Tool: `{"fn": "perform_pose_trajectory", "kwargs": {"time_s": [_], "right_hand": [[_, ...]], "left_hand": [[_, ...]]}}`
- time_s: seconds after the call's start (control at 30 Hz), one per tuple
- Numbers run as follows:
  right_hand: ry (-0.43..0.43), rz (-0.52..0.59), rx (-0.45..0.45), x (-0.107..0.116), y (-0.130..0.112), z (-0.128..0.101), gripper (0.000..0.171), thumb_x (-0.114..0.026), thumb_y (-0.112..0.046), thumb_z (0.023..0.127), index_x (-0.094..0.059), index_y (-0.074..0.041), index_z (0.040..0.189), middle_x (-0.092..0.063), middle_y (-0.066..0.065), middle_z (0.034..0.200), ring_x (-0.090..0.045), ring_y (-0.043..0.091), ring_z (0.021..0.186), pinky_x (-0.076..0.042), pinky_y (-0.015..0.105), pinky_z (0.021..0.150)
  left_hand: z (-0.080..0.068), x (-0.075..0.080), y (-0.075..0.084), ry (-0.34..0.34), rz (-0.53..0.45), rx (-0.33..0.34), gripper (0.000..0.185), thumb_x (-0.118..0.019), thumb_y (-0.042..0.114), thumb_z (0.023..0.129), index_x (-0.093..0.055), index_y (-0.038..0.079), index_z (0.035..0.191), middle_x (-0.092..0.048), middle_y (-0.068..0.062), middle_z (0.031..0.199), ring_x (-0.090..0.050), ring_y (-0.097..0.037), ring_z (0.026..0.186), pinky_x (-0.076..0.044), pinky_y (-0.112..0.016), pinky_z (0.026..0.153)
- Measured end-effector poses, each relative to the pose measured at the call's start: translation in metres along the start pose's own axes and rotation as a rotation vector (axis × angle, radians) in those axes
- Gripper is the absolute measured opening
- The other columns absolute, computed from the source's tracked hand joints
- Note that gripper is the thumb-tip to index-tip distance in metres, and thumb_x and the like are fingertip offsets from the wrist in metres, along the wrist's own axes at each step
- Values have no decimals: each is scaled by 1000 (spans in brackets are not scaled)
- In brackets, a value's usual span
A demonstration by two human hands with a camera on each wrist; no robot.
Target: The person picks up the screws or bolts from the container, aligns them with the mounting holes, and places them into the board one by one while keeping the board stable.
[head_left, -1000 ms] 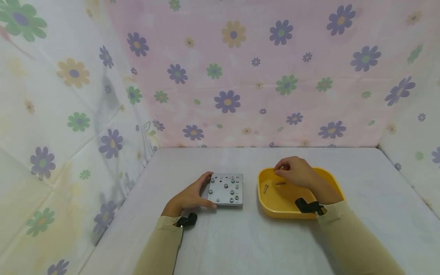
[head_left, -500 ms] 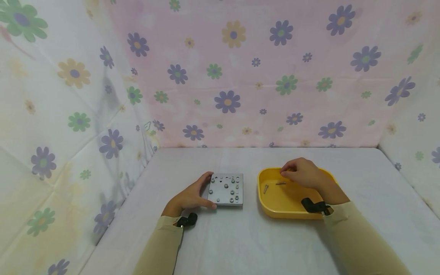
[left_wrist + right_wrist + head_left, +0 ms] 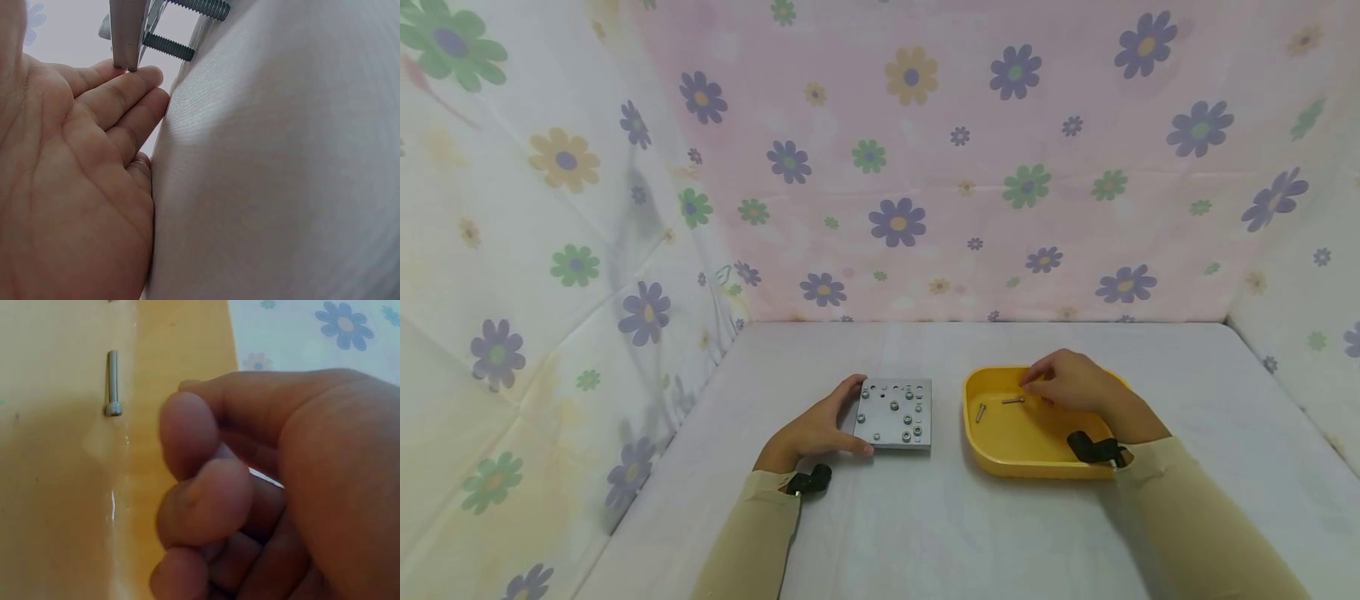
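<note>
Left hand [image 3: 815, 431]: the fingers [image 3: 128, 103] are extended and only slightly bent, spread around the left side of the metal plate [image 3: 895, 414]. The thumb lies along the near left corner of the plate and the fingertips reach its far left edge. In the left wrist view, the fingertips touch the plate's edge, and threaded bolt shanks [image 3: 167, 47] project from the plate just beyond them. The plate lies flat on the bench [image 3: 925, 533], left of centre, with several bolt heads and open holes on its top face.

Right hand [image 3: 1071, 385]: the fingers [image 3: 206, 500] are curled tight against the thumb above the far right part of the yellow tray [image 3: 992, 457]. The right wrist view shows no object between them; whether they pinch something small cannot be told.

Tray contents: two loose bolts. One bolt [image 3: 1012, 400] lies just left of the right hand's fingertips, apart from them. The other bolt [image 3: 980, 412] lies nearer the tray's left wall.

Clearances: a narrow strip of bare bench separates the plate and the tray. Open bench surface extends in front of both, toward the person, and behind them to the flowered cloth [image 3: 895, 167] that closes off the back and sides.

Markings: no legible writing on the plate, the tray or the cloth.
</note>
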State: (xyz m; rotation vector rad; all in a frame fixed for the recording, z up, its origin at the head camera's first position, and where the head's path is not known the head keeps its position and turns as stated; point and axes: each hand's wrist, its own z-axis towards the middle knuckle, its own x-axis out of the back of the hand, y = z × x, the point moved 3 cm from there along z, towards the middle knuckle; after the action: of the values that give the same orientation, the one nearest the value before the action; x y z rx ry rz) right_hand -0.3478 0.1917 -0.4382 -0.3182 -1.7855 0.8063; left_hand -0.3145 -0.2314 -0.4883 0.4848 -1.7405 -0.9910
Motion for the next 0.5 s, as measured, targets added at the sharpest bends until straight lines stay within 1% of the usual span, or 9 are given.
{"fn": "perform_pose_trajectory", "kwargs": {"time_s": [0.1, 0.23, 0.4, 0.5], "right_hand": [[-37, 13, 4, -2, 2, 1, 24, -65, -19, 100, -77, -10, 119, -69, 7, 73, -56, 17, 59, -43, 27, 52], [-68, 16, 0, -5, 3, 3, 25, -66, -19, 100, -76, -10, 121, -69, 6, 72, -56, 17, 61, -43, 27, 55], [-90, 1, -10, -9, 1, 3, 24, -70, -17, 97, -77, -9, 119, -69, 4, 73, -59, 17, 65, -48, 29, 62], [-93, -9, -15, -10, 0, 3, 22, -72, -16, 96, -78, -9, 116, -69, 4, 74, -60, 18, 67, -50, 30, 64]], "left_hand": [[0, 0, 1, 2, 3, 3, 125, -99, 42, 61, -26, 30, 162, -29, 2, 170, -18, -20, 160, -11, -53, 129], [-2, 0, 3, 7, 0, 2, 125, -99, 41, 62, -25, 29, 162, -28, 0, 170, -16, -24, 161, -10, -55, 129], [-2, -1, 3, 2, 2, 5, 124, -99, 39, 62, -25, 30, 162, -29, 2, 170, -17, -21, 160, -10, -54, 129], [-1, -1, 4, 4, 11, 0, 123, -99, 39, 63, -26, 30, 161, -29, 3, 169, -18, -21, 160, -10, -54, 129]]}}
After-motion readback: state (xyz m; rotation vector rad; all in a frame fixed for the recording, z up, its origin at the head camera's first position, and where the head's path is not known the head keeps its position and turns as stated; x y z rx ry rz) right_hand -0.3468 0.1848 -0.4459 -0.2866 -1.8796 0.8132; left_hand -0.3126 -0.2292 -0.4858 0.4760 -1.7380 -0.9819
